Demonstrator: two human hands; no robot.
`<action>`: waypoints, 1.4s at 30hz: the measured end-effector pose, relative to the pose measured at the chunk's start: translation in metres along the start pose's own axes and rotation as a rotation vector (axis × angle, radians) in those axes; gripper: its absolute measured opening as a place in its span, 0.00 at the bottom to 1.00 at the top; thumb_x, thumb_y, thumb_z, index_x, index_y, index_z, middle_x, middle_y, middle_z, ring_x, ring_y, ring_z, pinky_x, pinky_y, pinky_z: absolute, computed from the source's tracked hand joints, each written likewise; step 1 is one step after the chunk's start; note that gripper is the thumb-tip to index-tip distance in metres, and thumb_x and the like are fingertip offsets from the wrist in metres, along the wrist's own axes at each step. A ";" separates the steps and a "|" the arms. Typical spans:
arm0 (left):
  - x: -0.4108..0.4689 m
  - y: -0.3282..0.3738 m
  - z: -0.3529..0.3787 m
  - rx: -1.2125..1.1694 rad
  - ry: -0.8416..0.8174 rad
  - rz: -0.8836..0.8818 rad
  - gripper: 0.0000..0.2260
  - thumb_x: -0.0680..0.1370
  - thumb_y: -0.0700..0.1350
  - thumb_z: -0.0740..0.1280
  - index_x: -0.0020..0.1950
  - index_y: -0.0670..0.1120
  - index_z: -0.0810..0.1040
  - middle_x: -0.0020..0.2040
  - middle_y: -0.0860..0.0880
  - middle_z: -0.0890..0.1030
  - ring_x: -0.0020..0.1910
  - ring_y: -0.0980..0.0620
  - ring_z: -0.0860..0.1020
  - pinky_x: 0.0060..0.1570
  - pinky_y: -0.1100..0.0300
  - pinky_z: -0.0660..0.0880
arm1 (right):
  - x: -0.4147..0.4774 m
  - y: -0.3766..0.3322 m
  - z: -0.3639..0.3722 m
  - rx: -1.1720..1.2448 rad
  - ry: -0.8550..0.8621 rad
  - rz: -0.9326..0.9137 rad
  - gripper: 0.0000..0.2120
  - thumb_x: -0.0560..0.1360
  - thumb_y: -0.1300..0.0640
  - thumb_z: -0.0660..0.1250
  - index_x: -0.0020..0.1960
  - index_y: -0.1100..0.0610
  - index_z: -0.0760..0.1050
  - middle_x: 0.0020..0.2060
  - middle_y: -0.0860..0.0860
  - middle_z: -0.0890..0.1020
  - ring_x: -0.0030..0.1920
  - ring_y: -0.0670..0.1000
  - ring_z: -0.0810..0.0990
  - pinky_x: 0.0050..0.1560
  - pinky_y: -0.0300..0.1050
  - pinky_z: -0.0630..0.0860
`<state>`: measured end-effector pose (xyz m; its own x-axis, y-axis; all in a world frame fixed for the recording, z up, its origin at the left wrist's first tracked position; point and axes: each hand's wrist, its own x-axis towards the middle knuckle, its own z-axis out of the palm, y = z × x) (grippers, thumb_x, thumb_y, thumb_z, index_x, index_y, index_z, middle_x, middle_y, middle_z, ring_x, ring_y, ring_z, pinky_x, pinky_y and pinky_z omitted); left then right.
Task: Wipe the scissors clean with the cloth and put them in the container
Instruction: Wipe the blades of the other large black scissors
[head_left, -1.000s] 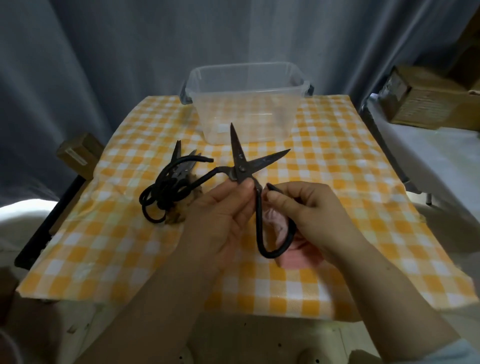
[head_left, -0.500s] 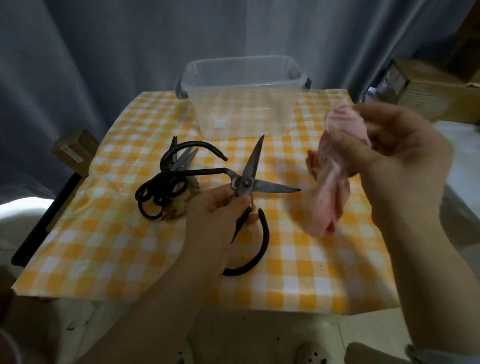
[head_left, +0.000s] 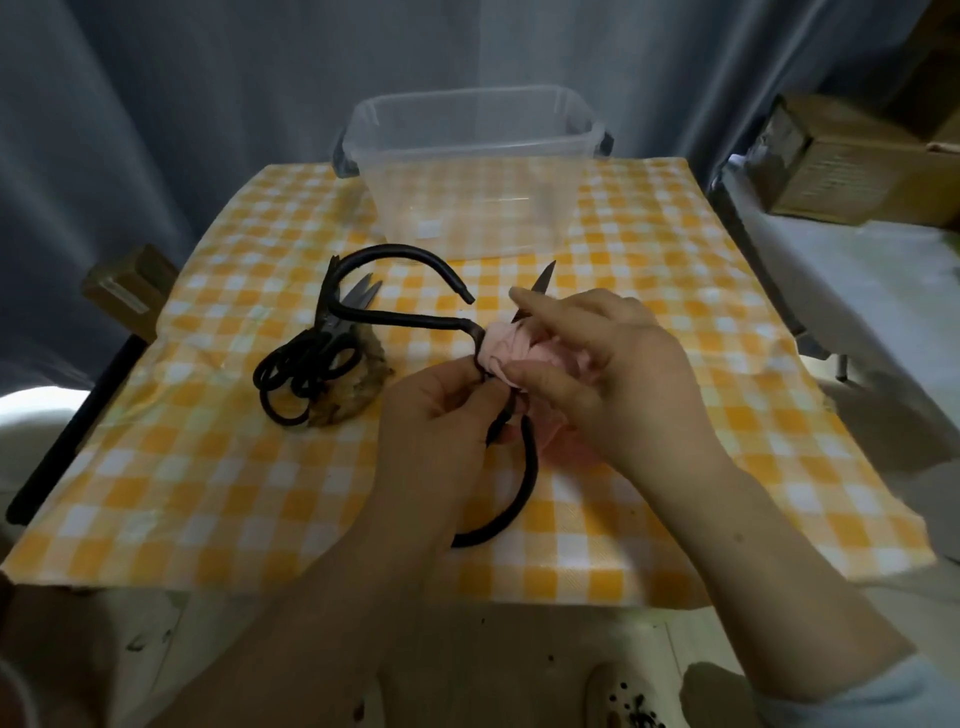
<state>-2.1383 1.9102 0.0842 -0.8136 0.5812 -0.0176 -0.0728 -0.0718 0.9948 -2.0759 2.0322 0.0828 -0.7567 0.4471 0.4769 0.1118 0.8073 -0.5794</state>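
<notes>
The large black-handled scissors (head_left: 531, 467) are held just above the middle of the desk (head_left: 208, 467), blades pointing away towards the clear plastic container (head_left: 467, 100) at the far edge. The left hand (head_left: 447, 415) pinches them near the pivot, fingers curled on the handle. The right hand (head_left: 618, 374) grips a bunched pink cloth (head_left: 506, 347) wrapped round the blades; one blade tip pokes out past its fingers. To the left, a pile of smaller scissors (head_left: 311, 358) lies on a brownish rag (head_left: 363, 387). A cardboard box (head_left: 841, 161) sits off right.
</notes>
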 end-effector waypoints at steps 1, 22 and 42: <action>0.000 0.000 -0.001 -0.008 -0.008 0.001 0.11 0.77 0.35 0.65 0.44 0.48 0.84 0.37 0.49 0.85 0.38 0.54 0.82 0.36 0.66 0.77 | -0.001 0.000 0.002 0.037 0.004 -0.015 0.18 0.70 0.49 0.68 0.58 0.50 0.80 0.47 0.44 0.75 0.50 0.44 0.73 0.45 0.32 0.70; -0.003 -0.003 -0.001 0.046 0.039 0.027 0.12 0.78 0.35 0.64 0.43 0.49 0.83 0.37 0.49 0.84 0.34 0.55 0.80 0.35 0.67 0.76 | 0.006 -0.014 0.010 0.486 0.146 0.296 0.08 0.72 0.59 0.71 0.41 0.47 0.77 0.41 0.42 0.81 0.44 0.40 0.80 0.42 0.31 0.75; 0.000 -0.003 -0.002 -0.020 -0.013 -0.037 0.12 0.77 0.34 0.64 0.40 0.47 0.83 0.37 0.46 0.85 0.37 0.54 0.82 0.35 0.67 0.76 | 0.010 -0.010 -0.001 0.519 0.032 0.466 0.09 0.71 0.57 0.74 0.37 0.54 0.74 0.27 0.49 0.79 0.29 0.48 0.80 0.29 0.40 0.76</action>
<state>-2.1390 1.9087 0.0815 -0.8028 0.5939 -0.0528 -0.1144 -0.0665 0.9912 -2.0842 2.0294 0.0943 -0.6844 0.7198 0.1164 0.0920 0.2437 -0.9655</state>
